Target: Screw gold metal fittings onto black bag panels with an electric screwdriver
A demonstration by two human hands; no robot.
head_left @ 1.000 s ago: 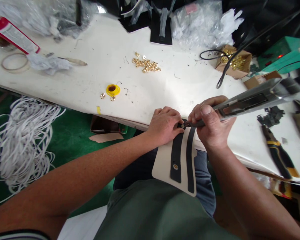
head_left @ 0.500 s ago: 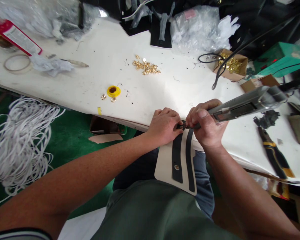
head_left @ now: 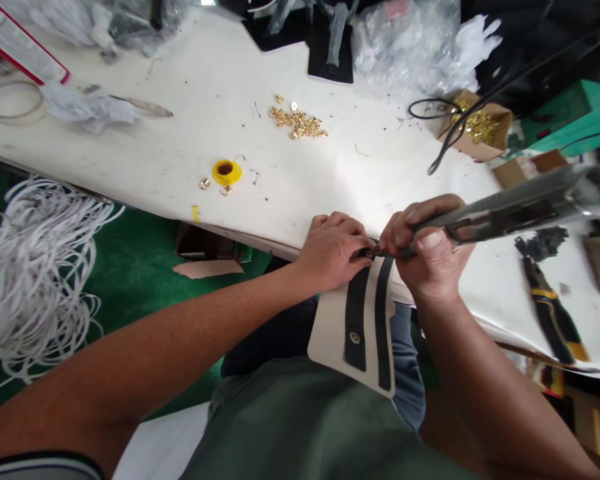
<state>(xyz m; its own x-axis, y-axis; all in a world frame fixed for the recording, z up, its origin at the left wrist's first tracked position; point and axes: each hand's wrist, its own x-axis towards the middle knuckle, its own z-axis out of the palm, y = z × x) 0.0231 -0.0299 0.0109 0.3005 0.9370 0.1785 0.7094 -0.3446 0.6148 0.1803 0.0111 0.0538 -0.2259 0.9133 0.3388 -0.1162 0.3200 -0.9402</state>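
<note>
Across the table's front edge and my lap lies a cream panel (head_left: 325, 333) with two black strips. The wider black strip (head_left: 357, 303) bears a round metal snap or stud (head_left: 355, 338) near its lower end. My left hand (head_left: 333, 253) is closed at that strip's upper end, thumb and fingertips pinching it. My right hand (head_left: 430, 247) is wrapped round a long grey electric screwdriver (head_left: 520, 200), held slanting up to the right. Its narrow tip meets the strip beside my left fingertips; the exact contact point is hidden by my fingers.
Small gold fittings (head_left: 300, 123) lie in a pile on the white table (head_left: 205, 120). Nearby sit a yellow tape roll (head_left: 226, 172) and two gold rings. At right are pliers (head_left: 555, 313) and a box of gold parts (head_left: 475, 127). White cord (head_left: 40, 280) heaps at left.
The camera view has shifted slightly, so the table things appear higher. Both hands keep their hold, and the screwdriver's rear end sits a little farther right and looks blurred.
</note>
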